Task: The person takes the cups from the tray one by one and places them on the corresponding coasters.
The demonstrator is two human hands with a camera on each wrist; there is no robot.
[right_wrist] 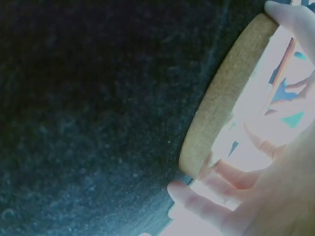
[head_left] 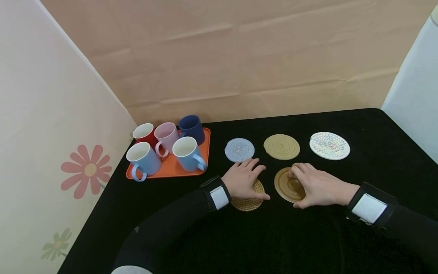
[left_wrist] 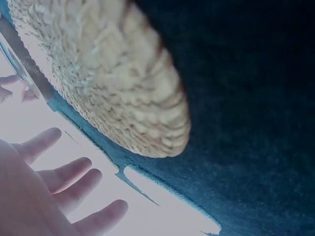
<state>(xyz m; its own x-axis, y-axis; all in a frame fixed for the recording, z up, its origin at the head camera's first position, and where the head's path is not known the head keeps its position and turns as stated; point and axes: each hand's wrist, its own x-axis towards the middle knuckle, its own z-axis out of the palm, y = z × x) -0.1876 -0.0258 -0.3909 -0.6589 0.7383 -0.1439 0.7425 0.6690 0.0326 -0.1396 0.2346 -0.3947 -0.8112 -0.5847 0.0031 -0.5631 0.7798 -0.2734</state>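
Observation:
A round woven straw coaster (head_left: 247, 204) lies near the front of the black table, also large in the left wrist view as a braided coaster (left_wrist: 133, 93). My left hand (head_left: 243, 180) is over it in the head view, fingers spread and holding nothing. To the right, my right hand (head_left: 316, 184) grips a round cork coaster (head_left: 284, 186) with a ringed, shiny face. In the right wrist view my thumb is at one end of the thick cork coaster (right_wrist: 221, 98) and my fingers are at the other. The palm hides part of its face.
Behind my hands lie a light blue coaster (head_left: 239, 150), a tan spiral coaster (head_left: 282, 147) and a white speckled coaster (head_left: 330, 145). An orange tray (head_left: 167, 171) at the left bears several mugs, including a pink mug (head_left: 166, 136) and a dark blue mug (head_left: 192, 129).

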